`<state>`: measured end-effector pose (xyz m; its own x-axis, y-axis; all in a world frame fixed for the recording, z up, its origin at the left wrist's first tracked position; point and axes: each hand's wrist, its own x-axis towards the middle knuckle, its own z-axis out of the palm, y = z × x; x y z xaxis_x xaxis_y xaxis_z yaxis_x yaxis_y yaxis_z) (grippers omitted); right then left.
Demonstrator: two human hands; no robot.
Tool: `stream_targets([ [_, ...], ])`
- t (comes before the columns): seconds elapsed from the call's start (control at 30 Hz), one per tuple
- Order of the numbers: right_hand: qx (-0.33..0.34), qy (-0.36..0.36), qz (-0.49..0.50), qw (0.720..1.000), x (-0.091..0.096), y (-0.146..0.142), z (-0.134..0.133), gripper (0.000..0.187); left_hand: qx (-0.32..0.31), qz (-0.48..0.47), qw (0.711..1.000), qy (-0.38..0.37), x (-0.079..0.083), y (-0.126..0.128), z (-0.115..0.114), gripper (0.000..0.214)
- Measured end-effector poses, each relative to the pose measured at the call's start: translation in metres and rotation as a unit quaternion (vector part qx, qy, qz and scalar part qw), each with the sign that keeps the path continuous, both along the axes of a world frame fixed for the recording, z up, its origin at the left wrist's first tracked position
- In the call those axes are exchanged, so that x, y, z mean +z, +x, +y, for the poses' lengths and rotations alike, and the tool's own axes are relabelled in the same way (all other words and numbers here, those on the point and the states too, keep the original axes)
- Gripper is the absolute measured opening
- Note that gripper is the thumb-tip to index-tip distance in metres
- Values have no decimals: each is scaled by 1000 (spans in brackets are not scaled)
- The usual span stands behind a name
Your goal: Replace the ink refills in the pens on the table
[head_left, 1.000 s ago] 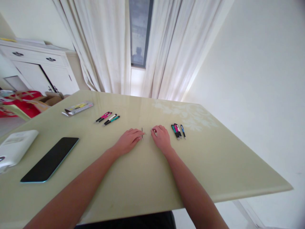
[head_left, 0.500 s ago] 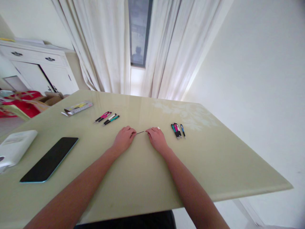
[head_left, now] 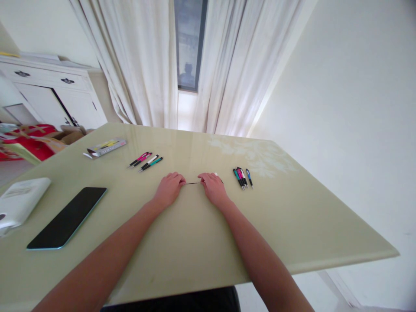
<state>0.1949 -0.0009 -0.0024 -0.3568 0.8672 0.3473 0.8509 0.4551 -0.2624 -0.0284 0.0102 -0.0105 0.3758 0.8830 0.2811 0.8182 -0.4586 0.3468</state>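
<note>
My left hand (head_left: 169,189) rests on the table with its thumb and fingers pinched on one end of a thin dark rod, which looks like a pen refill (head_left: 191,183). The refill points right, its free end close to the fingertips of my right hand (head_left: 212,188). Those right fingers are closed around a white pen part (head_left: 216,174); just a bit of it shows past the knuckles, and the rest is hidden. To the right lies a bunch of pens (head_left: 240,178) with a blue pen (head_left: 249,178) beside it.
Farther left are pink pens (head_left: 140,160), a white pen (head_left: 151,162) and a teal pen (head_left: 152,164). An opened pen box (head_left: 107,148) lies behind them. A phone (head_left: 68,216) and a white device (head_left: 22,201) occupy the left side of the table (head_left: 182,251).
The refill has turned from slanting up to the right to nearly level, and more of its right end is visible. Both hands stay in almost the same place.
</note>
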Motion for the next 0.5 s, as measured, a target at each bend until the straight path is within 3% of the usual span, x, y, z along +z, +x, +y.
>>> stream_targets([
  [0.5, 20, 20, 22, 999, -5, 7, 4, 23, 7, -4, 1000, 3, -1, 1, 1, 15],
])
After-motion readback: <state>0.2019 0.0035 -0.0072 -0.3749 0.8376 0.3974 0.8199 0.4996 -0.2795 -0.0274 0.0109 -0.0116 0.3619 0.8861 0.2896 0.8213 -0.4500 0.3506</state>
